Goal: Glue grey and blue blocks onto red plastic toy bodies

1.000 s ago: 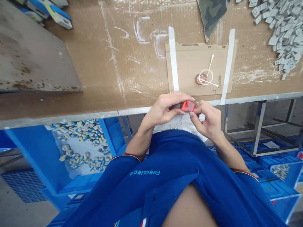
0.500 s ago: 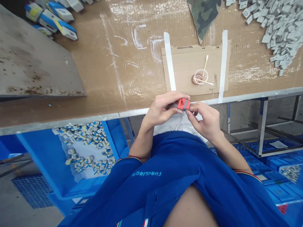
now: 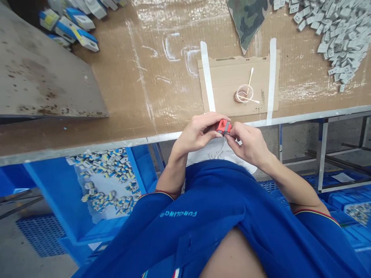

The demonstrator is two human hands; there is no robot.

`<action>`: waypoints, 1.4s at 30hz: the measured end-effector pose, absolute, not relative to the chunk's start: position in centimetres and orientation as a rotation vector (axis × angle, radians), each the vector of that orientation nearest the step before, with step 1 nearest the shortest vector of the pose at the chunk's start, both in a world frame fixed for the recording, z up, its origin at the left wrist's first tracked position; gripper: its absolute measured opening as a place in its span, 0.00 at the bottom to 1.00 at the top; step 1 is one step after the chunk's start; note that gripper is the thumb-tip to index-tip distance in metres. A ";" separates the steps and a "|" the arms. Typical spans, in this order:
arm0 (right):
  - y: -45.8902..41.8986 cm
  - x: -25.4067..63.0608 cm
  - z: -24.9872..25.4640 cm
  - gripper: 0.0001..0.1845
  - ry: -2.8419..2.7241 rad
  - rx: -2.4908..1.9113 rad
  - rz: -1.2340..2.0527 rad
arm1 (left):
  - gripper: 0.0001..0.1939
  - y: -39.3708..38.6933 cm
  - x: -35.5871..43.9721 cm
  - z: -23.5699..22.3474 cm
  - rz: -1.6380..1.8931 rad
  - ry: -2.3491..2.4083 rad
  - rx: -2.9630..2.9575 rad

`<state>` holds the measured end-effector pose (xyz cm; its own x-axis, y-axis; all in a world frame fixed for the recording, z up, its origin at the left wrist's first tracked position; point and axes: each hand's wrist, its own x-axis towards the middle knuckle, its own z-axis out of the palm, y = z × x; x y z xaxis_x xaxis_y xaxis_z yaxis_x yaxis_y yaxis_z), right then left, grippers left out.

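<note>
A small red block with a grey band (image 3: 223, 126) is held between my hands, just over the table's front edge. My left hand (image 3: 199, 132) grips its left side between thumb and fingers. At its right side, the thumb and fingertips of my right hand (image 3: 246, 142) are pinched together against it; whether they hold anything else is hidden. Beyond them on the table, a small clear cup (image 3: 244, 94) with cotton swabs (image 3: 251, 79) sits on a cardboard sheet (image 3: 223, 73) that is taped down with white strips.
Many small grey pieces (image 3: 344, 42) are heaped at the back right. Blue, white and yellow pieces (image 3: 77, 25) lie back left behind a stained panel (image 3: 49, 73). A camouflage cloth (image 3: 251, 19) hangs in from the top. Below left, a blue crate (image 3: 58, 197) contains similar small pieces.
The red block has turned slightly in my fingers. My right hand has shifted a little left, and its forearm and elbow have swung outward. The view has moved slightly.
</note>
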<state>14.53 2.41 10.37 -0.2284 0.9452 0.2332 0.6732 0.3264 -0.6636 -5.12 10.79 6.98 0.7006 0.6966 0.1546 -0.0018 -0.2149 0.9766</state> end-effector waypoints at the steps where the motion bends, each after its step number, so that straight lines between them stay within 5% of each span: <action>1: 2.5 14.6 10.5 0.12 -1.999 -1.419 0.562 | 0.20 10.8 -5.1 7.0 0.707 0.570 1.665; 18: 2.6 15.0 12.4 0.06 -1.669 -1.521 0.971 | 0.24 10.3 -4.6 6.4 0.734 0.572 1.373; 42: 1.8 13.5 12.0 0.11 -1.982 -1.652 0.368 | 0.18 10.5 -4.7 6.7 0.809 0.535 1.556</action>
<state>13.52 1.83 11.96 -0.1128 0.9686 0.2216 0.8247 0.2156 -0.5229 -4.66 10.52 6.70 0.6475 0.7379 0.1903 -0.1144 -0.1528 0.9816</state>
